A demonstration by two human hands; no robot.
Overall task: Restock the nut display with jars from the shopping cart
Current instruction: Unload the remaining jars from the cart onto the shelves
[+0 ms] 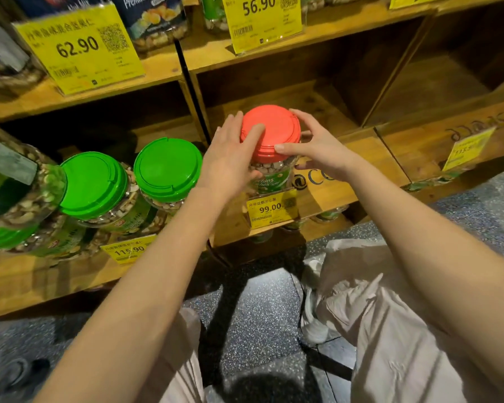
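Red-lidded jar [269,158] is held upright at shelf [361,146] front edge, its lid clasped in the grip of left hand [230,158] and right hand [317,149] (green-lidded jars [168,167] in neighbouring compartment).

Wooden shelf [361,146] with red-lidded jar [269,129], green-lidded jars [166,167].

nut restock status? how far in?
Looks done: green-lidded jars fill the left bay.
In hand: left hand and right hand grip a red-lidded pistachio jar at the front of the middle bay, above the 99.00 tag. Cannot tell whether it is set down.
Left: no other jar shows in that bay, and the right-hand bay looks bare. The cart is out of view.
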